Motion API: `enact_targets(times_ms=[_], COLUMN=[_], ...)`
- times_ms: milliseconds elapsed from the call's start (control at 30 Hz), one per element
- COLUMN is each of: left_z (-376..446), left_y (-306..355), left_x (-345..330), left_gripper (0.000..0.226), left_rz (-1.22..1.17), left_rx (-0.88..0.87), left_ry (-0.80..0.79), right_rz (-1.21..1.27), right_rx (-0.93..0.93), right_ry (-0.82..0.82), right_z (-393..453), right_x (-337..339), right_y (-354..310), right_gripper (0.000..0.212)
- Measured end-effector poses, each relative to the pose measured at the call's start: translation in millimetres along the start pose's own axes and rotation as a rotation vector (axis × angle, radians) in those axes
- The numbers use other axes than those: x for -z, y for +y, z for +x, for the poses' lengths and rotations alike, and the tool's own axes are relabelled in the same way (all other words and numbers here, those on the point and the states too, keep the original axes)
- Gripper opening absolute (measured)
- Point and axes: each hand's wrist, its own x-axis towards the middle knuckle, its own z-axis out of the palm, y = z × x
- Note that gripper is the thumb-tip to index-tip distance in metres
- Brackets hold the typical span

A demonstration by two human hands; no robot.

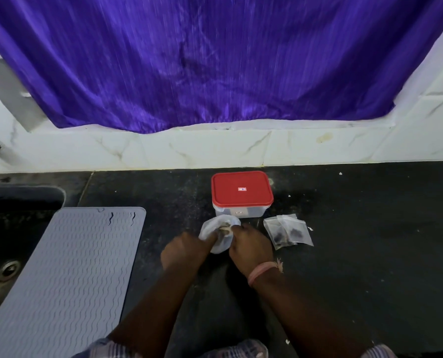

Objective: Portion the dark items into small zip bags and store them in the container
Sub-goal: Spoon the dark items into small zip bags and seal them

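Black stone counter is seen below; on it a white pouch is gripped by the left hand and pinched by the right hand (contents unclear). Filled zip bags lie just right; beyond, the red-lidded container is shut.

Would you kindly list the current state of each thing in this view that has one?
Container: closed, red lid on.
Small zip bags: lying beside the container, dark items inside.
White bag: held between both hands at its mouth.
Left hand: grip closed on the white bag.
Right hand: grip closed on the white bag.
Grey ribbed mat: lying flat by the sink.
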Motion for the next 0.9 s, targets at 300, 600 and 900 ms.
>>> enact_targets(times_ms=[300, 600, 900], left_z=[20, 21, 2], left_y=[38, 25, 11], left_x=[18, -3, -21], left_gripper=[0.049, 0.036, 0.055], left_rz=[0.056, -0.094, -0.085], left_rx=[-0.273, -0.162, -0.213], left_ry=[-0.191, -0.029, 0.026], right_rz=[0.054, 0.029, -0.113], right_rx=[-0.027, -0.05, 0.107], right_ry=[-0.056, -0.062, 0.048], right_z=[-12, -14, -19], right_x=[-1, 1, -3], right_y=[4, 12, 12], right_gripper=[0.025, 0.018, 0.029])
